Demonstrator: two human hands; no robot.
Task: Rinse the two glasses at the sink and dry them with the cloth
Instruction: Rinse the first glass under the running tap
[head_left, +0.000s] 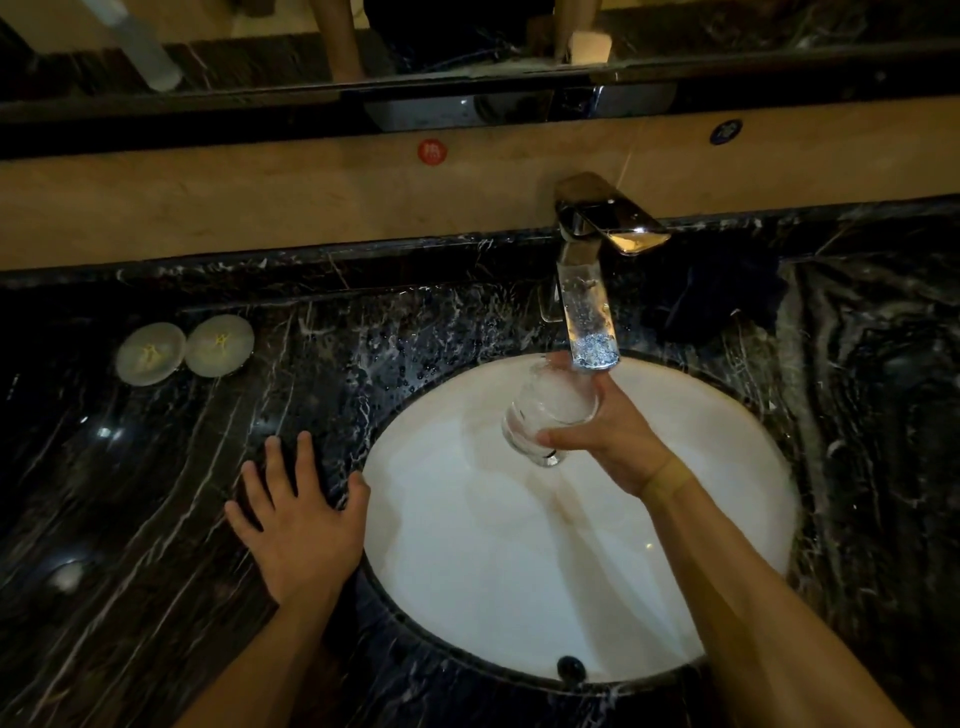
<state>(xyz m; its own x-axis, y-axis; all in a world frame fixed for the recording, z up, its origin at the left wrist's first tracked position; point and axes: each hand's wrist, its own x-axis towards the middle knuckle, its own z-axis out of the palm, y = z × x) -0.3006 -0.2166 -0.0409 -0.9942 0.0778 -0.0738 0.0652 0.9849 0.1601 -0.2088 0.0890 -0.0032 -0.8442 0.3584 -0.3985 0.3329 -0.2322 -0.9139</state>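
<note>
Lids (184, 352), two pale round discs, lie side by side on the counter (156, 467) at far left, well apart from the basin; they look like glass covers set aside out of the splash, though that is a guess. Next comes the left hand (301, 525), flat and open on the wet stone with fingers spread, its thumb at the sink (519, 571) rim, holding nothing. It seems to brace the person while the other arm reaches.

Over the basin, the right hand (618, 441) wraps thumb and fingers closed around a glass (550, 415), tilted with its mouth up toward the spout of the tap (592, 312). Water appears to froth inside, so the tilt likely lets the stream fill and swirl; rinsing is the step in hand. A slippery wall is the risk.

Right of the tap, a dark cloth (722, 301) sits bunched on the counter, near at hand for drying. A second glass is not clearly visible anywhere.
</note>
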